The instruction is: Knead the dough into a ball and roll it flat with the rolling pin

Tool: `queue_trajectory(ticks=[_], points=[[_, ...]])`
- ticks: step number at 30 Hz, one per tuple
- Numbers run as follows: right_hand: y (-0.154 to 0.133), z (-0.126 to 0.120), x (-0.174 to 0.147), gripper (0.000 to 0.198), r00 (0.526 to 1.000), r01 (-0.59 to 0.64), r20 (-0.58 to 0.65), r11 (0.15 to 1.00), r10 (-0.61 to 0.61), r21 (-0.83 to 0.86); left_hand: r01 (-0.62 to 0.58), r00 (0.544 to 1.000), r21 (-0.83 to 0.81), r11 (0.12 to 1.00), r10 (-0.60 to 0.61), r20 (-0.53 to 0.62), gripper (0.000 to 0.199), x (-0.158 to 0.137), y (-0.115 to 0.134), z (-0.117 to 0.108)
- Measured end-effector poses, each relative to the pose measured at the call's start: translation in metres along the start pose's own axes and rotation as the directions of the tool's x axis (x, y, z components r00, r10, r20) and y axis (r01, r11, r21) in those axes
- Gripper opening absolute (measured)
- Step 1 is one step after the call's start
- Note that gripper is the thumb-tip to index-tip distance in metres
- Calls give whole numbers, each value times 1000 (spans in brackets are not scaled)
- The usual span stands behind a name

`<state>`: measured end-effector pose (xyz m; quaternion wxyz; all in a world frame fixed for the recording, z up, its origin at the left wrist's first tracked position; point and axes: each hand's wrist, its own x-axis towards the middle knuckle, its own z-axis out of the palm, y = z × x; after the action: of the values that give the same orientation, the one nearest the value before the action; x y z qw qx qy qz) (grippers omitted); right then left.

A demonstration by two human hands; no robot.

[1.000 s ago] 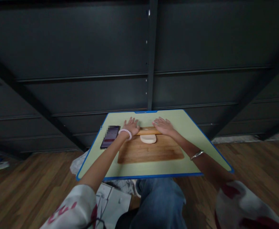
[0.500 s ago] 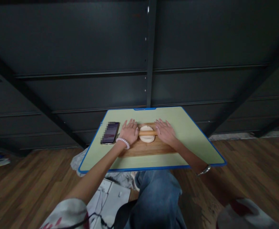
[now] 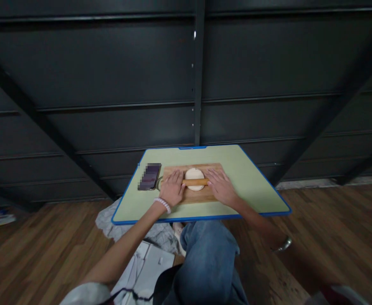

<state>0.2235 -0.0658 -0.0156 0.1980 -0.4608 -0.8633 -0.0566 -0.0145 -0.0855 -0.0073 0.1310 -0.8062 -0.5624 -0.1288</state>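
A wooden rolling pin (image 3: pixel 195 182) lies across a flat, round piece of pale dough (image 3: pixel 194 173). The dough rests on a wooden cutting board (image 3: pixel 201 196). My left hand (image 3: pixel 172 187) is over the pin's left end, holding it under the palm with fingers pointing away from me. Over the right end, my right hand (image 3: pixel 221 184) holds the pin the same way, fingers fairly straight. Both ends of the pin are hidden under the hands. Dough shows on the far and near sides of the pin.
The board sits on a light green, blue-edged small table (image 3: pixel 252 186). A phone (image 3: pixel 151 176) lies left of my left hand, with a small ring-shaped item (image 3: pixel 158 183) beside it. Dark panels (image 3: pixel 125 63) rise behind the table. Below are my knee (image 3: pixel 208 262) and a white box (image 3: pixel 151 267).
The rolling pin has come nearer to me across the dough, moving with both hands. More of the dough's far side shows now. The whole view has shifted slightly.
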Motion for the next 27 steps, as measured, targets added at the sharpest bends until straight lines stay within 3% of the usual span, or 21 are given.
queue_trajectory(ticks=[10, 16, 27], points=[[-2, -9, -10, 46, 999, 24, 40, 999, -26, 40, 74, 997, -18, 997, -73, 25, 57, -33, 16, -4], [6, -1, 11, 49, 997, -23, 78, 999, 19, 49, 183, 980, 67, 981, -187, 63, 78, -9, 21, -7], [19, 2, 44, 53, 983, -39, 181, 998, 29, 50, 238, 954, -15, 971, -231, 191, 73, 25, 6, -9]])
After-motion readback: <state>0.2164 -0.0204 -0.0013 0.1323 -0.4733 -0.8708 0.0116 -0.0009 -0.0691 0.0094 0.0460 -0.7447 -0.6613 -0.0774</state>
